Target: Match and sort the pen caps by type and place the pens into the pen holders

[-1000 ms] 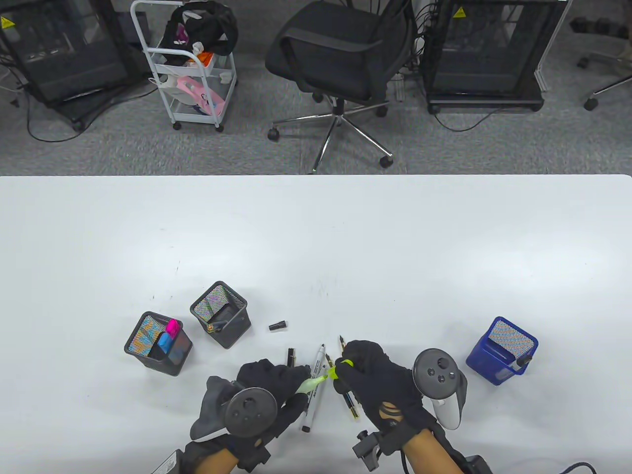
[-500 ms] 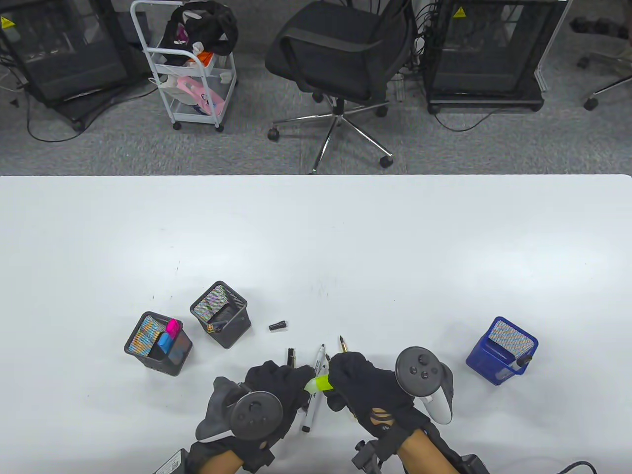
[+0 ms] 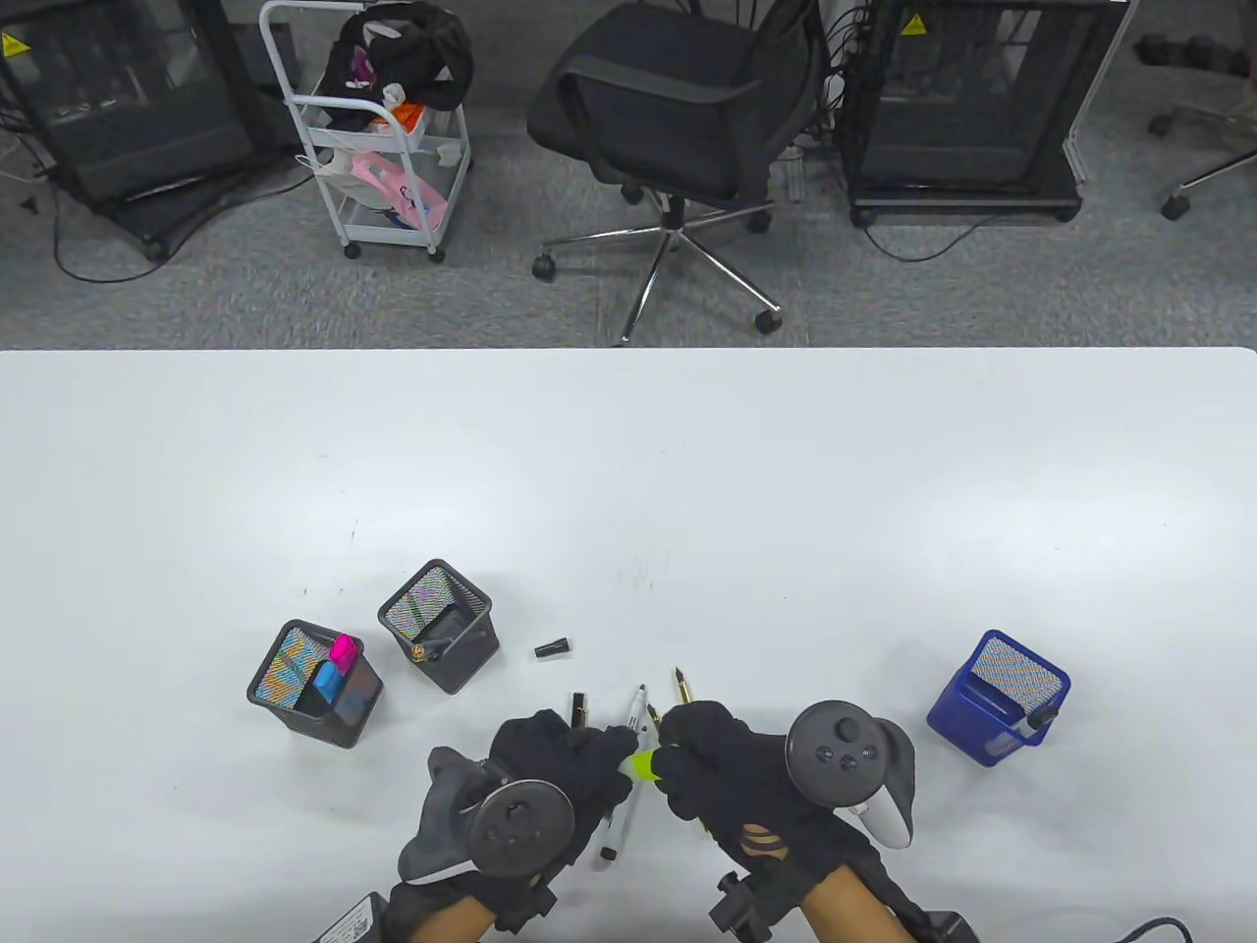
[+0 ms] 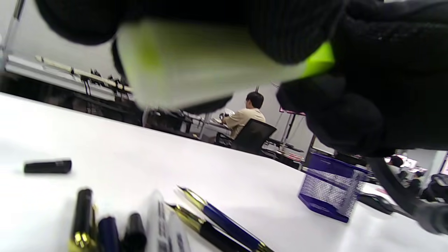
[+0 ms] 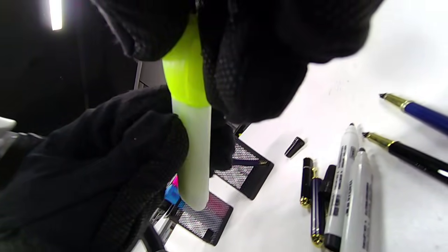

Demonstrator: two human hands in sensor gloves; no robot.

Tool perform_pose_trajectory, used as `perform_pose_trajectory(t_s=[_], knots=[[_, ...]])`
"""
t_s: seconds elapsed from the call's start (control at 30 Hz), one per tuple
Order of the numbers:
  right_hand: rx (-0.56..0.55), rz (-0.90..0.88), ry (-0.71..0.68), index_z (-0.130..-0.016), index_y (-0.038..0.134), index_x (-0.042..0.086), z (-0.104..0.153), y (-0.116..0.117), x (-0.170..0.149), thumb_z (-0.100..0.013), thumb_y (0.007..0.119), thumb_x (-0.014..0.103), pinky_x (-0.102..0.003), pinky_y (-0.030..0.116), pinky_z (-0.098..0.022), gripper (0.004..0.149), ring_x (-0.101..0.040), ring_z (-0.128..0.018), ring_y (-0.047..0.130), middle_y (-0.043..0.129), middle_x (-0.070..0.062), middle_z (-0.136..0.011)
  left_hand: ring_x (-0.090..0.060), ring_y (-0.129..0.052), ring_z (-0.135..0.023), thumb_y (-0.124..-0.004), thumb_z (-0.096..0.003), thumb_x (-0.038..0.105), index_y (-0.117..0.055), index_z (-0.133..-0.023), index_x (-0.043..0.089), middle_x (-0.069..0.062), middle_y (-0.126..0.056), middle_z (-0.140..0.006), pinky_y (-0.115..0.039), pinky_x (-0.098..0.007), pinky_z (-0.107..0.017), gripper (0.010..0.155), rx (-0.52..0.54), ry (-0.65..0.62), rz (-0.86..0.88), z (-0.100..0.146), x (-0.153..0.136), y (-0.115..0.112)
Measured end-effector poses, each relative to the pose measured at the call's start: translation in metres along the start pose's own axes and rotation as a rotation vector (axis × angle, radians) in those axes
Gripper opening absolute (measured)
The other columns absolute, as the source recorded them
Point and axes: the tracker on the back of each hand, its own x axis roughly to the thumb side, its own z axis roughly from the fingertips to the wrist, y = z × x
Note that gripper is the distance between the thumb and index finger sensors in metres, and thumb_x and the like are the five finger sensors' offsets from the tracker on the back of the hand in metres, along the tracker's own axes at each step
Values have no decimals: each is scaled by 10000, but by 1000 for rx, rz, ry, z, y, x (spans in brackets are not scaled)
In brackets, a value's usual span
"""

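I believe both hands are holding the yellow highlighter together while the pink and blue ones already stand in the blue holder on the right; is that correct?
Not quite. Both hands, left hand and right hand, do hold the yellow highlighter, but the pink and blue highlighters stand in the black mesh holder on the left, not the blue holder. The table view shows it.

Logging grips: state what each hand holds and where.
Both hold one yellow-green highlighter: left hand grips its pale barrel, right hand pinches its bright yellow-green cap end.
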Motion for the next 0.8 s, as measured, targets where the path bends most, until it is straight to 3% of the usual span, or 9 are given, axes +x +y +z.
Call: perform_pose_trajectory(t_s=[0.1, 0.3, 0.53, 0.7, 0.8], knots=[[-37, -9, 42, -832, 748, 91, 0, 2, -6, -479, 816, 443, -292, 941, -232, 503, -223, -340, 1113, 1024, -146, -597, -351, -951, -605, -838, -455, 375, -863, -927, 149, -136, -1018, -845, -745, -652, -513, 524, 15, -1, -116, 0, 7, -3], [-120, -107, 149, -814, 756, 76, 1, 1, -16, -489, 817, 457, -275, 958, -211, 505, -207, -319, 1129, 1037, -134, -574, -388, -878, -701, -925, -425, 366, -689, -1043, 111, -224, -844, -984, -709, -660, -529, 709, 62, -35, -252, 2, 15, 1], [-18, -237, 166, -814, 750, 76, 2, 20, -8, -498, 803, 478, -264, 963, -225, 514, -198, -337, 1134, 1036, -115, -588, -384, -934, -617, -954, -411, 362, -757, -998, 86, -207, -940, -887, -741, -655, -505, 678, 51, -120, -327, 1, 26, -4], [63, -221, 121, -849, 726, 53, 1, 20, -8, -515, 755, 479, -286, 954, -268, 541, -224, -402, 1125, 1018, -135, -644, -368, -998, -613, -950, -422, 354, -740, -1002, 80, -160, -991, -854, -792, -631, -484, 675, 24, -95, -274, 2, 17, -1], [20, -190, 119, -880, 700, 50, 2, 13, -12, -511, 752, 495, -299, 947, -291, 581, -242, -434, 1113, 999, -152, -675, -383, -1029, -628, -936, -435, 328, -566, -1082, 133, -153, -973, -878, -821, -622, -475, 771, 82, 9, -163, 6, -5, 23]])
